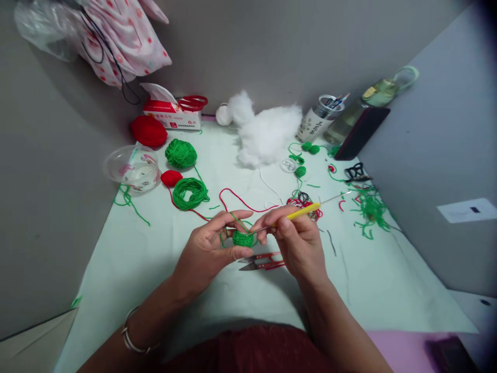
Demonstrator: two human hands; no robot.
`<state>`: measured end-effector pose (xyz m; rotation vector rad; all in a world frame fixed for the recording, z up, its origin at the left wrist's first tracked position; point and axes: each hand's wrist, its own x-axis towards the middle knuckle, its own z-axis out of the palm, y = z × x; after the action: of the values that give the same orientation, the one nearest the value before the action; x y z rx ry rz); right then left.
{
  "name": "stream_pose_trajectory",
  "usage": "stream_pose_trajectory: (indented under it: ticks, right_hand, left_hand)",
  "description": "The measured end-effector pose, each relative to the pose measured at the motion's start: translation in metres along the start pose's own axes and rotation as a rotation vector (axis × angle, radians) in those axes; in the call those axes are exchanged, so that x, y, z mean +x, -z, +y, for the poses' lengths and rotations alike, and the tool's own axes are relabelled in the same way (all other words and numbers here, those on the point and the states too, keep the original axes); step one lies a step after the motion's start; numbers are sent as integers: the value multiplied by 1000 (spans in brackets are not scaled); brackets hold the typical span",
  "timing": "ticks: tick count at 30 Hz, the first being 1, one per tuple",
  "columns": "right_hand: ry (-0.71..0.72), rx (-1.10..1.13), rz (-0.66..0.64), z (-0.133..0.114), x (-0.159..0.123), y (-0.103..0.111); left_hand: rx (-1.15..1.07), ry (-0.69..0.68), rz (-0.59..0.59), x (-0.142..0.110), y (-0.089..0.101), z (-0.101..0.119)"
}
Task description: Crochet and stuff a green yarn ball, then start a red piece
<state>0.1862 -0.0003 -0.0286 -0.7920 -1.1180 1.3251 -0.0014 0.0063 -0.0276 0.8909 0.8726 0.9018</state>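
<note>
Between thumb and fingers, my left hand (212, 246) holds a small round green crochet piece (243, 239), with green yarn running up over the raised index finger. My right hand (301, 243) is closed around the yellow handle of a crochet hook (298, 212). The hook's thin metal end reaches left to the top edge of the green piece; whether it is inside a stitch is too small to tell. Thread snips (267, 260) with red handles lie on the table just beneath my hands. A coil of green yarn (190, 194) lies beyond my left hand.
White stuffing (266, 132) sits at the back. At the left stand a clear plastic bowl (134, 168), a green yarn ball (180, 153), a red yarn ball (148, 131) and a tissue box (173, 115). Green yarn scraps (370, 207), a phone (362, 133) and a pen cup (319, 120) are right.
</note>
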Motion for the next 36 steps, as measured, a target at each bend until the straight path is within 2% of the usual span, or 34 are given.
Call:
stream_pose_trajectory:
  ticks: [2, 5, 14, 19, 22, 25, 28, 31, 34, 36]
  right_hand:
    - [20, -45, -19, -2, -1, 1]
    - [103, -224, -31, -6, -2, 1]
    - [527, -779, -184, -3, -4, -2]
    - [709, -1166, -143, -3, -9, -7]
    - [804, -1288, -93, -4, -14, -8]
    - [839, -1296, -18, -2, -20, -7]
    - [846, -1169, 3, 2, -20, -6]
    - [731, -847, 35, 4, -13, -8]
    - [575, -563, 87, 3, -6, -11]
    - [493, -488, 91, 0, -3, -11]
  left_hand:
    - [15, 8, -13, -1, 0, 0]
    - [73, -1, 5, -1, 1, 0]
    - [199, -93, 150, 1, -4, -2]
    - [88, -75, 166, -4, -10, -6]
    - [32, -80, 142, -10, -16, -9]
    - [-140, -33, 96, -13, -21, -9]
    - [-386, 120, -11, -9, -22, -4]
    - [-484, 170, -80, -3, -17, 0]
    - [-447, 130, -32, 2, -9, 1]
    - [-377, 100, 1, 3, -5, 0]
